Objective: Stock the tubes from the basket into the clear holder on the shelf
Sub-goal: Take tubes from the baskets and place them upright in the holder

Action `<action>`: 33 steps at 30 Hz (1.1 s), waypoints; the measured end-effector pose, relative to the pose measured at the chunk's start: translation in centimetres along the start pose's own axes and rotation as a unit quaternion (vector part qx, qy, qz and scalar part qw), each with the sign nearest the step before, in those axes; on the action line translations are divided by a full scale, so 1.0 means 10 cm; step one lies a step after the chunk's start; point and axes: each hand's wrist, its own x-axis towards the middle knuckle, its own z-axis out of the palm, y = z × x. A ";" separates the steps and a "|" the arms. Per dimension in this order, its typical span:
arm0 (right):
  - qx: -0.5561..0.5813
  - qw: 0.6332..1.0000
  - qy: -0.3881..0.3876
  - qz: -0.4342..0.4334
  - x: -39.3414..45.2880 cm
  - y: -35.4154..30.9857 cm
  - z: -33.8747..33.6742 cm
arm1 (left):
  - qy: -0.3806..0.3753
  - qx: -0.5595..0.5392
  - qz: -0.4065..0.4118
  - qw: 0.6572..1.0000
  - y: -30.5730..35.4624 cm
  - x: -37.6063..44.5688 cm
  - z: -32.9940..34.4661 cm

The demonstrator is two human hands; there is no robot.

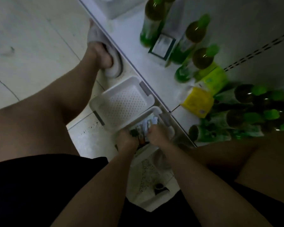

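A white basket [156,111] stands on the floor against the shelf's edge and holds several tubes [147,125], white and dark. Both my hands reach down into it. My left hand [127,136] has its fingers curled down among the tubes at the basket's near left. My right hand [156,135] is curled round a pale tube next to it. The fingertips of both hands are hidden among the tubes. A clear holder does not show plainly in this dim, blurred view.
A second white perforated basket [121,102], with nothing in it, sits just left of the first. The white shelf [154,71] carries green bottles [152,22], a boxed item [162,46] and yellow packs [197,102]. My bare legs and a slippered foot [103,51] flank the baskets.
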 end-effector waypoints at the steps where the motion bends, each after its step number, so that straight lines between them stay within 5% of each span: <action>1: 0.026 1.000 0.002 0.005 0.09 0.06 0.08 | 0.005 -0.005 -0.022 1.000 -0.04 0.04 0.07; 9: -0.025 0.999 0.009 0.034 0.71 0.22 0.46 | 0.004 0.093 0.016 0.996 -0.27 0.30 0.51; 14: -0.087 0.995 0.019 0.035 0.86 0.13 0.53 | 0.005 -0.006 0.009 1.000 -0.27 0.34 0.56; 20: -0.154 0.984 -0.080 0.032 0.97 0.00 0.40 | -0.005 -0.054 0.013 0.998 -0.21 0.23 0.54; 28: 0.059 0.997 -0.027 -0.049 0.43 0.16 0.14 | -0.010 -0.098 0.023 0.995 -0.05 0.04 0.26; 33: 0.188 0.981 -0.053 -0.004 0.02 0.09 -0.33 | -0.024 -0.155 0.106 0.982 0.19 -0.20 0.00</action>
